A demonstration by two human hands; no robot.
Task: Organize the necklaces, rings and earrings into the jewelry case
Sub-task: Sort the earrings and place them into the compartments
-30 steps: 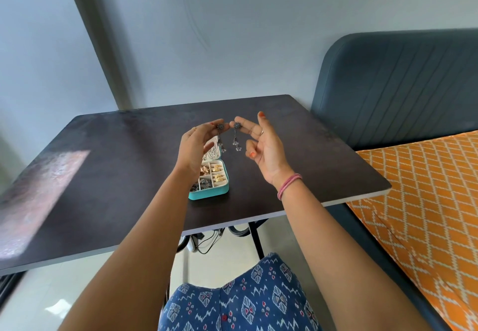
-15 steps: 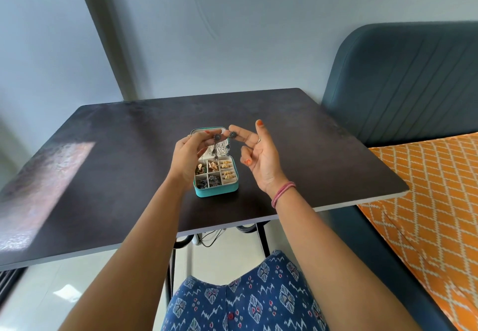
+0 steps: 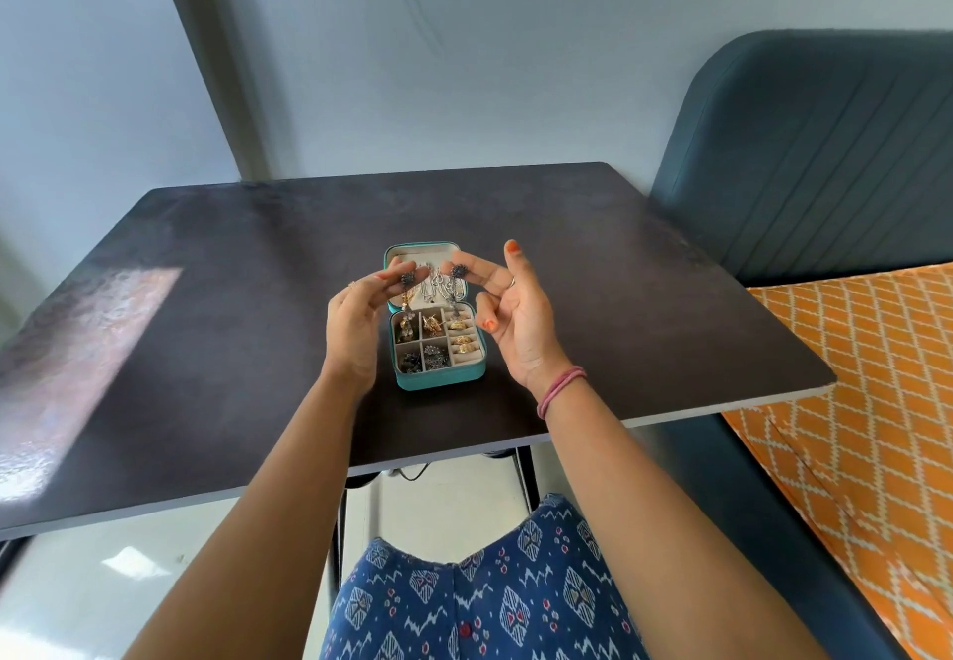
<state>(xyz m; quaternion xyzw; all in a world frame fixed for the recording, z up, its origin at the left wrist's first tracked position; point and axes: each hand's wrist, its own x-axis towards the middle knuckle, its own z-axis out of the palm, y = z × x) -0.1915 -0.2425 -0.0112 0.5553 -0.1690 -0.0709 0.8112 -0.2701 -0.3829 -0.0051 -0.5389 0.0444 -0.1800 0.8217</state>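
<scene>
Each hand (left point(image 3: 356, 319), right point(image 3: 515, 319)) pinches an earring point(image 3: 408, 278) above the case point(image 3: 438, 344).

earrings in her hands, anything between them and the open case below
Nothing visible. The left hand and right hand each pinch a dark earring over the open jewelry case, lid up; compartments below already hold pieces.
</scene>
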